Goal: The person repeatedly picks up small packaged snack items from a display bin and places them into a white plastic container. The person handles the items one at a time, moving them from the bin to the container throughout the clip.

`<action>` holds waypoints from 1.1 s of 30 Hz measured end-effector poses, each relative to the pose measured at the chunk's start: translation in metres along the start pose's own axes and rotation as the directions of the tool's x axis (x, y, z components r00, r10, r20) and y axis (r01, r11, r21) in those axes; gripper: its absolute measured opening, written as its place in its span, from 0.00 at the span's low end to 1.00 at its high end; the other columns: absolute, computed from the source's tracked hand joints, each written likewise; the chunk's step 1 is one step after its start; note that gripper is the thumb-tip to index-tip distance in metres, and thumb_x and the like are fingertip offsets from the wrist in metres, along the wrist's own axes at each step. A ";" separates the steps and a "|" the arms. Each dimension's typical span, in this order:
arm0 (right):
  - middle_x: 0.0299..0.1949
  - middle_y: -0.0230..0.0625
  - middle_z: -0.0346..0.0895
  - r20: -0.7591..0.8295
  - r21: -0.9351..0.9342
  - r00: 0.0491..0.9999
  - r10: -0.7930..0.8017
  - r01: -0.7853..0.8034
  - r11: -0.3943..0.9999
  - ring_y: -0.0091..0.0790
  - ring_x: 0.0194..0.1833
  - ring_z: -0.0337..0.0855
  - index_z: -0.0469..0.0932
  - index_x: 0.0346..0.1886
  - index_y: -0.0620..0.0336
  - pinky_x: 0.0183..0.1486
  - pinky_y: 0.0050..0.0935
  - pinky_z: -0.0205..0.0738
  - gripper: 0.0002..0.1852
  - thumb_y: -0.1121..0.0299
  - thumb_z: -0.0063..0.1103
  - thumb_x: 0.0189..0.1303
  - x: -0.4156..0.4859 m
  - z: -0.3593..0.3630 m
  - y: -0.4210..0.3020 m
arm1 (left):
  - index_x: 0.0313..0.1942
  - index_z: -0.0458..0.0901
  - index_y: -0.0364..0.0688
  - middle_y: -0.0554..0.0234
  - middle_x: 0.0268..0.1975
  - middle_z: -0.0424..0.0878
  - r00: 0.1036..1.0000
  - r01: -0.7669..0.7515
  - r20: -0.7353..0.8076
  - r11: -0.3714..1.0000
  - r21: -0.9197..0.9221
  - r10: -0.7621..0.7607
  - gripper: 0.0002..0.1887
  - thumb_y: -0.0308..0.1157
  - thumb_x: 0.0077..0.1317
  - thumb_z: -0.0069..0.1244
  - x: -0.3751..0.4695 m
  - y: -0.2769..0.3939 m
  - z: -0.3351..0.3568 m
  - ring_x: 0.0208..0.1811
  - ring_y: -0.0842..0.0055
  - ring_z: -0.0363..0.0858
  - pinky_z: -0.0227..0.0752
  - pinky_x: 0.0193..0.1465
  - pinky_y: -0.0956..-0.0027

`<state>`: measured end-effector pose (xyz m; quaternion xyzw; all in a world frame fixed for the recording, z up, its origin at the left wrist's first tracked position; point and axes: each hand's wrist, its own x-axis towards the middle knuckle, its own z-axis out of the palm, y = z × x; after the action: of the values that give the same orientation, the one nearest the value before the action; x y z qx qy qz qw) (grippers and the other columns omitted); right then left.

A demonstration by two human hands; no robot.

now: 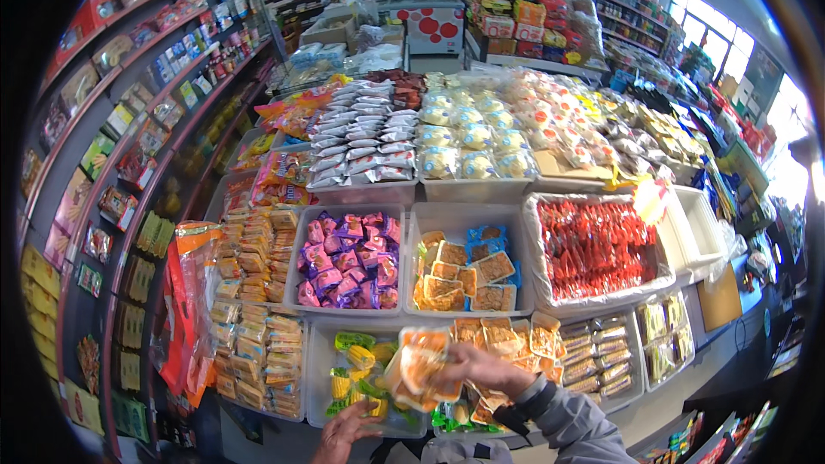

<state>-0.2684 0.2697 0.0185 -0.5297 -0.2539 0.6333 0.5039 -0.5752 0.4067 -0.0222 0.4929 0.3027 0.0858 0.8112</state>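
Note:
My right hand grips several flat plastic packs of an orange-brown snack, somewhat blurred. They hang over the right part of a translucent bin of corn-shaped packs in yellow and green. Low in that bin, my left hand is beside the yellow packs with its fingers apart, and no held item shows. Right of it, under my right forearm, another bin contains similar orange-brown packs and some green-wrapped ones. Behind, a bin has more orange-brown packs and blue packets.
Pink and purple wrapped sweets fill a neighbouring bin. A lined white box holds red packets. Stacked biscuit packs and a red-orange plastic bag are at the left. Tall shelves stand along that side.

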 end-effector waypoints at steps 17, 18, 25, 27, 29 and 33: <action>0.46 0.37 0.83 -0.168 0.222 0.985 0.027 0.011 0.975 0.24 0.44 0.81 0.72 0.63 0.67 0.46 0.23 0.77 0.29 0.59 0.69 0.65 -0.057 0.045 0.082 | 0.64 0.68 0.36 0.59 0.58 0.79 0.997 0.069 0.038 0.994 -0.087 -0.066 0.22 0.26 0.72 0.52 0.015 -0.018 0.067 0.56 0.71 0.83 0.80 0.58 0.64; 0.44 0.37 0.83 -0.185 0.207 0.982 0.025 0.014 0.978 0.23 0.43 0.81 0.73 0.62 0.67 0.44 0.23 0.76 0.28 0.58 0.68 0.66 -0.059 0.045 0.084 | 0.62 0.69 0.36 0.60 0.57 0.80 0.998 0.063 0.035 0.995 -0.072 -0.061 0.22 0.24 0.70 0.53 0.015 -0.019 0.068 0.54 0.73 0.84 0.81 0.57 0.66; 0.40 0.32 0.82 -0.388 0.198 0.922 0.007 0.076 0.977 0.19 0.39 0.78 0.77 0.56 0.65 0.40 0.22 0.72 0.23 0.56 0.66 0.68 -0.065 0.058 0.093 | 0.66 0.68 0.37 0.59 0.58 0.78 0.988 0.147 0.053 0.986 -0.077 -0.143 0.23 0.35 0.75 0.50 0.035 -0.010 0.065 0.58 0.76 0.79 0.75 0.58 0.72; 0.40 0.31 0.82 -0.460 0.201 0.888 0.012 0.091 0.975 0.18 0.40 0.78 0.77 0.56 0.65 0.41 0.22 0.72 0.23 0.56 0.66 0.68 -0.065 0.064 0.097 | 0.62 0.69 0.38 0.61 0.58 0.76 0.987 0.138 0.096 0.987 -0.085 -0.130 0.19 0.34 0.76 0.46 0.042 -0.010 0.063 0.58 0.77 0.78 0.75 0.60 0.67; 0.43 0.32 0.81 -0.499 0.245 0.865 0.051 0.084 0.966 0.19 0.42 0.78 0.77 0.55 0.66 0.43 0.21 0.72 0.22 0.57 0.67 0.68 -0.062 0.068 0.099 | 0.62 0.69 0.38 0.62 0.57 0.77 0.988 0.090 0.126 0.995 -0.030 -0.086 0.18 0.34 0.76 0.46 0.050 -0.014 0.058 0.56 0.78 0.78 0.75 0.59 0.69; 0.43 0.33 0.81 -0.569 0.286 0.822 0.036 0.157 0.945 0.20 0.43 0.79 0.77 0.54 0.66 0.44 0.22 0.73 0.22 0.59 0.67 0.67 -0.057 0.080 0.102 | 0.61 0.70 0.38 0.64 0.55 0.77 0.987 0.040 0.154 0.999 -0.013 -0.037 0.18 0.30 0.73 0.50 0.063 -0.018 0.046 0.54 0.79 0.77 0.73 0.59 0.71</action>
<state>-0.3845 0.1982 -0.0201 -0.5961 -0.0035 0.4632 0.6558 -0.5011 0.3905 -0.0479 0.4855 0.2478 0.0342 0.8376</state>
